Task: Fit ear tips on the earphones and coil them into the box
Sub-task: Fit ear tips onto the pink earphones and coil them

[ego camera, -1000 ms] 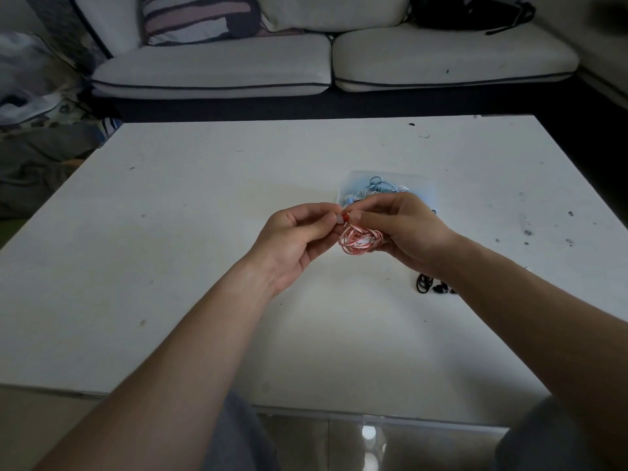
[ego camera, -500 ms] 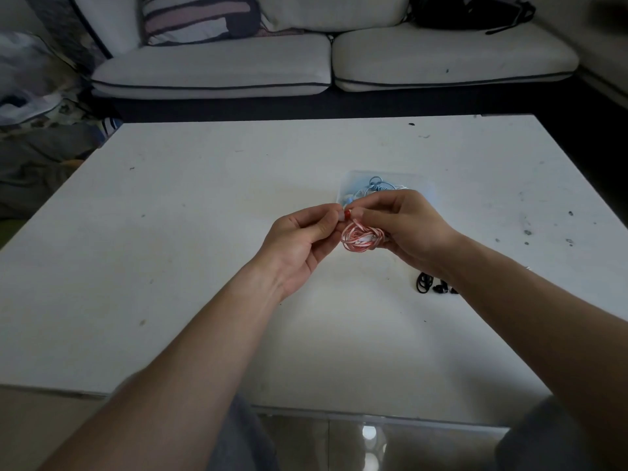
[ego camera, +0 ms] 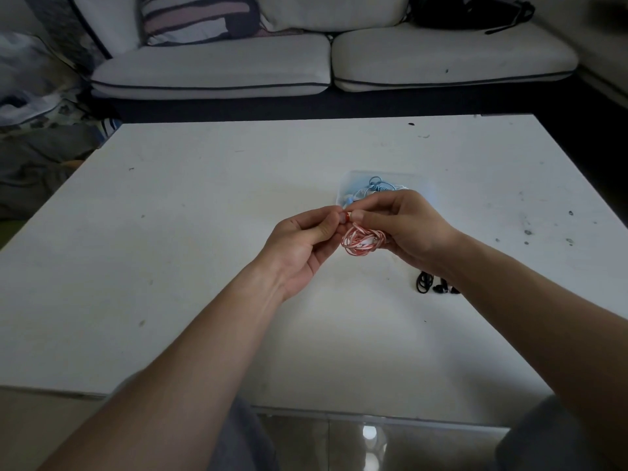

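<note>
A coiled pink-and-white earphone cable (ego camera: pixel 363 243) hangs under my right hand (ego camera: pixel 404 229), whose fingers hold it. At the top of the coil a small red earbud (ego camera: pixel 346 218) is pinched between my right thumb and forefinger. My left hand (ego camera: pixel 302 244) meets it from the left, its thumb and fingertips pinching at the bud's tip; whether an ear tip is between them is hidden. Behind the hands a clear plastic box (ego camera: pixel 421 185) holds a blue earphone coil (ego camera: pixel 375 185).
Black earphones (ego camera: pixel 431 285) lie coiled on the white table (ego camera: pixel 190 232) just below my right wrist. A white sofa (ego camera: pixel 306 62) with a striped cushion and a black bag stands beyond the table. Clutter lies on the floor at the left.
Both hands have drifted slightly up and toward the box with the pink coil; the pinch on the red earbud is the same.
</note>
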The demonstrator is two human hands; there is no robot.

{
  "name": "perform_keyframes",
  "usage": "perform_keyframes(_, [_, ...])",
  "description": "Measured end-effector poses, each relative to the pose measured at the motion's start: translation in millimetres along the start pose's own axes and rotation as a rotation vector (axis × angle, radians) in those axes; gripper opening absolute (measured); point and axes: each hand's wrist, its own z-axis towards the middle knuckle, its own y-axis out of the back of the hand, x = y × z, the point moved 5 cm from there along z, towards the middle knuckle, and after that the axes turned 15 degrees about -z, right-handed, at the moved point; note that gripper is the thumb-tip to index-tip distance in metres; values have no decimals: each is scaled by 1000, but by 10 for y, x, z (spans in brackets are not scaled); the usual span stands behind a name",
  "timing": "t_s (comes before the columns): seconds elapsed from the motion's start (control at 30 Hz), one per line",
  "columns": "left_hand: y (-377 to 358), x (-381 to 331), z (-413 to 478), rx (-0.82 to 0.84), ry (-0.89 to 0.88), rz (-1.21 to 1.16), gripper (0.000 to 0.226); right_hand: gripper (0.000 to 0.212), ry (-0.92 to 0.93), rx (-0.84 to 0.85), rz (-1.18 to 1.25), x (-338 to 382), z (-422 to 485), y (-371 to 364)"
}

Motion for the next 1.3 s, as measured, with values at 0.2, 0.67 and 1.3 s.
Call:
perform_keyframes(0.2, [-15, 10, -2, -6, -23, -3, 11, 13, 5, 21, 28, -17, 6, 11])
perform_keyframes(0.67, [-18, -33, -23, -49, -130, 210, 14, 6, 65, -185, -346, 23, -13, 51])
perform_keyframes(1.3, [-47, -101, -76, -72, -73, 189, 13, 6, 47, -142, -254, 23, -6, 74])
